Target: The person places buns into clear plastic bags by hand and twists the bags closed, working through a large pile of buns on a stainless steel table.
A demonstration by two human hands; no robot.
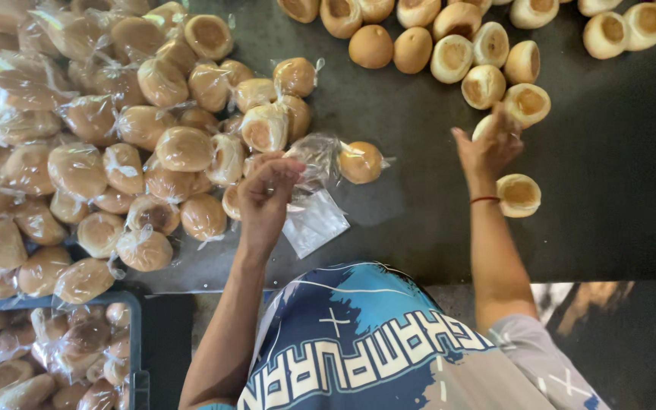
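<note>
The left hand (266, 190) has its grip pinched on the mouth of a clear, crinkled plastic bag (314, 158), held just above the dark worktop (419, 205). The right hand (489, 148) reaches forward with its grip spread, fingers closing over a round, pale unwrapped bun (487, 125) (mostly hidden beneath them). That bun lies well to the right of the bag, so the right hand is far nearer. Another loose bun (518, 195) sits beside the right wrist.

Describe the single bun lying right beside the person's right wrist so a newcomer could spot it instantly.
Start at the dark table and find the loose pile of unwrapped buns along its far edge. Follow the right hand back to its red wrist band; the lone bun lies just beside it, apart from the pile, pale underside up.
</note>
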